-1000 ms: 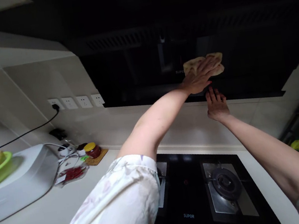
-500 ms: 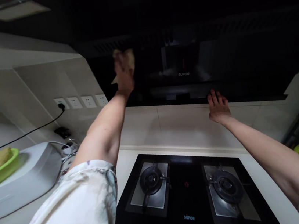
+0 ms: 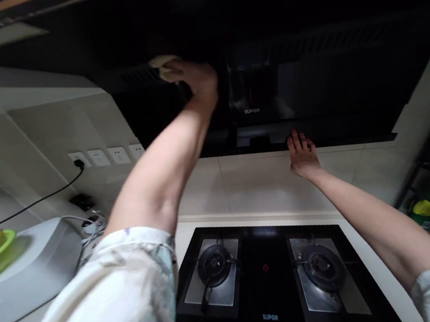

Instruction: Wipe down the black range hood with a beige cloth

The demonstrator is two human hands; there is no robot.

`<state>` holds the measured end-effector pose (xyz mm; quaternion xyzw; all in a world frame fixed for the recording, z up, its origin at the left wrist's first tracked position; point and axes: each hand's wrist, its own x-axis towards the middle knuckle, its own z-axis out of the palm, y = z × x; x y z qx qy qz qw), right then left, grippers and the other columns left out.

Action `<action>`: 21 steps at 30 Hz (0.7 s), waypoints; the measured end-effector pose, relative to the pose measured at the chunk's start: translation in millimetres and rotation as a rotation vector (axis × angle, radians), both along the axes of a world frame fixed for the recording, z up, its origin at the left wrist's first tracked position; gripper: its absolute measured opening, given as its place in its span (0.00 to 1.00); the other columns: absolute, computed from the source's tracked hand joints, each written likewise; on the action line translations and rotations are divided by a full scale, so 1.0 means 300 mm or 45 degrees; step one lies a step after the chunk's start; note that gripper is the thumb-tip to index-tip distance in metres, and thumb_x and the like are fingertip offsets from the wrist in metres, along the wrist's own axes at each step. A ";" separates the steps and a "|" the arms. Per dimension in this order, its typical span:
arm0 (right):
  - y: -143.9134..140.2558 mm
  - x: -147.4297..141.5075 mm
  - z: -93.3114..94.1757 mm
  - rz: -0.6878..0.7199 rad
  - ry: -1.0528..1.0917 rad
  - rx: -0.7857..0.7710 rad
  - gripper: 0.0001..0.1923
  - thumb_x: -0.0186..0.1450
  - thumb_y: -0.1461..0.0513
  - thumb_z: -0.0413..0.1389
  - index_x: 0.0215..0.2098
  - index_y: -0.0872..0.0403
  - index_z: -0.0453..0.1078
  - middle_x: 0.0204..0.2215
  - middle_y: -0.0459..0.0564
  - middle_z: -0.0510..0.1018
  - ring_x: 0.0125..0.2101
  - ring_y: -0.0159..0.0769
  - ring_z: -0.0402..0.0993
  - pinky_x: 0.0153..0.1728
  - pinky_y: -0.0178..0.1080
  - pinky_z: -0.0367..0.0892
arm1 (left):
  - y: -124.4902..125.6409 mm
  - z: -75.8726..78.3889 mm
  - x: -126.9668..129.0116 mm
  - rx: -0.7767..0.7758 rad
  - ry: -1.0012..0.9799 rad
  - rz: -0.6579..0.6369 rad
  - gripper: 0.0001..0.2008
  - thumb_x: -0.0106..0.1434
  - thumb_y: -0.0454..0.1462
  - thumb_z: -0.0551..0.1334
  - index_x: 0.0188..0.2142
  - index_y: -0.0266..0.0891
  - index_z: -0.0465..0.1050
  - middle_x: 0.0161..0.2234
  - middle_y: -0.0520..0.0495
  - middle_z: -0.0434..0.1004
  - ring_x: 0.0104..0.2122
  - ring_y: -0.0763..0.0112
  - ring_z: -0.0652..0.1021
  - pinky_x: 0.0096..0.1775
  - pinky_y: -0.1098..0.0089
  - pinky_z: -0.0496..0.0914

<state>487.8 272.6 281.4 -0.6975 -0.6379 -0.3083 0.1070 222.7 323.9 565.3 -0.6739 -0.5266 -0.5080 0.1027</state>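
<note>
Range hood (image 3: 307, 78), black and glossy, spans the wall; the left hand (image 3: 195, 78) presses a pale cloth (image 3: 161, 64) against its upper left, grip closed on the cloth. Below, the right hand (image 3: 301, 155) lies flat, fingers spread, on the tile wall (image 3: 250, 182) above the desk

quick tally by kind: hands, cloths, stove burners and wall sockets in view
hands: 2, left hand on the cloth, right hand flat on the wall tile
cloths: 1, cloth against the range hood
burners: 2, left burner, right burner
wall sockets: 4, first, one with a plug
total: 9
</note>
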 end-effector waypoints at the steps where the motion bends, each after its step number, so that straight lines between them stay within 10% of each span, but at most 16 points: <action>1: 0.004 0.002 -0.003 0.013 0.002 0.011 0.53 0.65 0.65 0.59 0.85 0.64 0.46 0.84 0.69 0.38 0.81 0.68 0.42 0.75 0.64 0.53 | -0.023 -0.009 0.064 0.054 -0.063 0.152 0.37 0.86 0.54 0.46 0.66 0.25 0.80 0.74 0.34 0.70 0.80 0.24 0.37 0.74 0.19 0.45; 4: 0.008 0.004 -0.006 0.048 0.000 0.039 0.53 0.66 0.64 0.59 0.85 0.63 0.46 0.84 0.70 0.39 0.81 0.68 0.43 0.75 0.63 0.54 | -0.098 -0.100 0.293 0.132 0.107 0.097 0.29 0.83 0.38 0.54 0.76 0.22 0.65 0.81 0.31 0.55 0.82 0.36 0.41 0.80 0.34 0.39; 9: -0.010 -0.001 0.007 0.043 0.007 0.007 0.51 0.67 0.66 0.58 0.85 0.62 0.48 0.84 0.69 0.40 0.81 0.66 0.44 0.76 0.62 0.54 | -0.138 -0.196 0.489 0.381 0.964 -0.521 0.34 0.78 0.35 0.61 0.81 0.36 0.59 0.84 0.48 0.47 0.83 0.54 0.41 0.81 0.53 0.36; 14: -0.020 0.001 0.012 0.090 0.025 0.018 0.49 0.68 0.67 0.55 0.85 0.63 0.48 0.84 0.68 0.40 0.82 0.64 0.44 0.77 0.61 0.52 | -0.065 -0.123 0.358 0.396 1.104 -0.620 0.41 0.75 0.32 0.63 0.83 0.47 0.53 0.84 0.58 0.46 0.83 0.56 0.41 0.82 0.52 0.36; 21: -0.014 0.002 0.008 0.071 0.024 0.008 0.51 0.66 0.67 0.58 0.85 0.61 0.49 0.84 0.67 0.41 0.82 0.65 0.45 0.76 0.62 0.54 | 0.024 -0.134 -0.070 0.298 1.089 -0.378 0.41 0.76 0.36 0.62 0.83 0.43 0.48 0.85 0.57 0.40 0.83 0.54 0.39 0.82 0.45 0.33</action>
